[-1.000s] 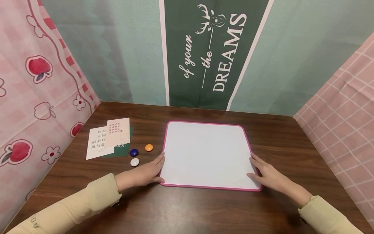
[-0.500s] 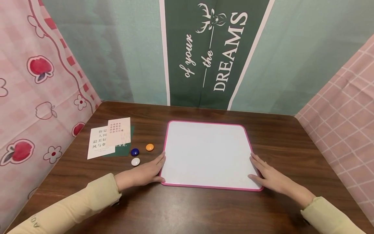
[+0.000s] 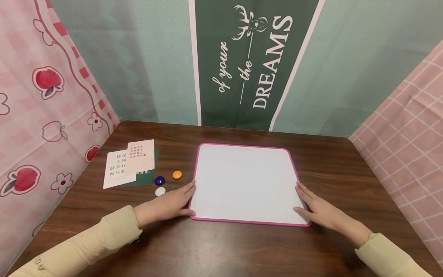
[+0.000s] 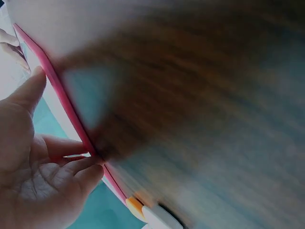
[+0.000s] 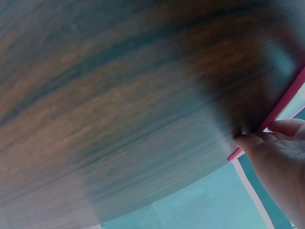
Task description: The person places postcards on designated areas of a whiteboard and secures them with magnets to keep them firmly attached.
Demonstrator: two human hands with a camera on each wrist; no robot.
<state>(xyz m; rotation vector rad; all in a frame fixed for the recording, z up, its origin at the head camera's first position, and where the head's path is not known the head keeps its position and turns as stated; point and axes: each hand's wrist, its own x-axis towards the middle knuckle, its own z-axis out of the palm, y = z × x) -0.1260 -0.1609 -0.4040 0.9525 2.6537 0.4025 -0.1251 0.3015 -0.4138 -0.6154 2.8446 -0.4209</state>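
A whiteboard (image 3: 245,184) with a pink frame lies flat on the wooden table. My left hand (image 3: 167,204) rests against its left edge, fingers and thumb spread along the frame and fairly straight. At the opposite edge my right hand (image 3: 320,209) touches the frame the same way, its thumb over the near right corner of the white surface. The left wrist view has the fingertips of my left hand (image 4: 43,176) on the pink frame (image 4: 64,98). My right hand (image 5: 281,157) meets the pink frame (image 5: 286,98) in the right wrist view.
Left of the board lie an orange round magnet-like piece (image 3: 177,175), a blue one (image 3: 159,180) and a white one (image 3: 160,191). Beyond them, printed cards (image 3: 140,156) overlap on the table (image 3: 221,250). Hung cloths (image 3: 149,65) enclose the back and sides.
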